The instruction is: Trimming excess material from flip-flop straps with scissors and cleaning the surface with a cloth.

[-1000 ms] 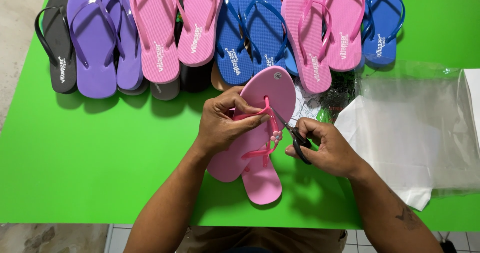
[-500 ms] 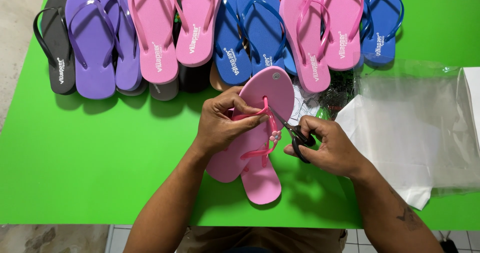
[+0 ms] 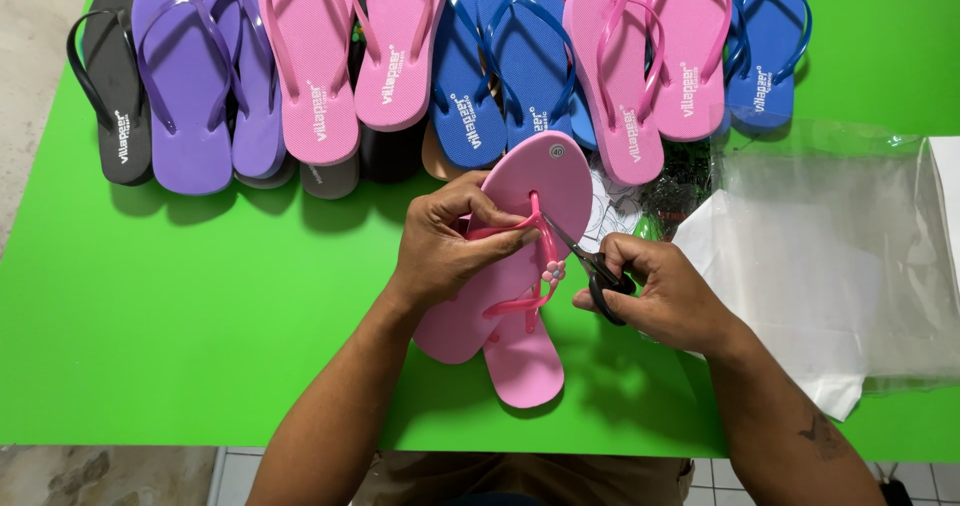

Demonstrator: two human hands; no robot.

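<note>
**Snipping at the strap of a pink flip-flop pair**

Mid-cut, by the look of it. Pair of pink foam flip-flops [image 3: 520, 296] stacked sole to sole, held tilted just above the bright green table [image 3: 200, 316] near its front middle. Left hand [image 3: 445, 246] clamped over the top sandal, fingers pinching the glossy pink strap [image 3: 535, 228] up. Right hand [image 3: 660, 291] closed round small black-handled scissors [image 3: 590, 266], blades aimed right at the strap by the toe post. Tiny pink flower charm [image 3: 551, 270] hanging just under the blades.

Probably needs a careful little snip next, blades kept off the strap itself and the sole.

Containers: stack of clear plastic bags [image 3: 830, 256] lying flat to the right, nothing visible inside. Beyond, a row of black, purple, pink and blue flip-flops [image 3: 450, 56] along the far edge.
</note>
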